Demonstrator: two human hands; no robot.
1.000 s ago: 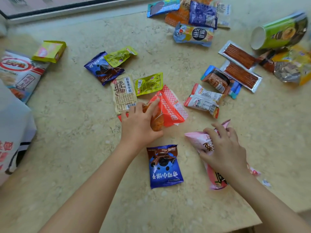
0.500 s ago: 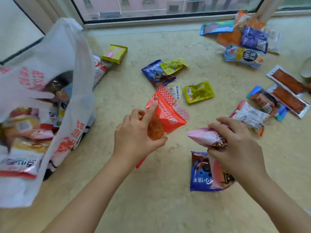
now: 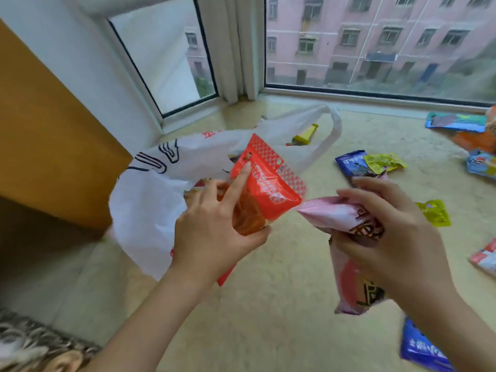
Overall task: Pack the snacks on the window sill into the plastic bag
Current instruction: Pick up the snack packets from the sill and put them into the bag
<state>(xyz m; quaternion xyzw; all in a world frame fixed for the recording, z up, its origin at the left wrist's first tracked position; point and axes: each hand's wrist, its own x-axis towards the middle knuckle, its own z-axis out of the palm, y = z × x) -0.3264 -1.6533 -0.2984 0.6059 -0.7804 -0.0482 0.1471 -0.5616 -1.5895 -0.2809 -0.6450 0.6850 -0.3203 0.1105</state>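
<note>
Now the left hand grips a red packet before the plastic bag; right hand fingers clasp a pink packet.

Your non-task stuff: wood panel left, curtain top center, pink building upper right.

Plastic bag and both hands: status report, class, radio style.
Left hand grips red packet. Right hand grips pink packet. Both held beside plastic bag, not in yet. Path clear.
</note>
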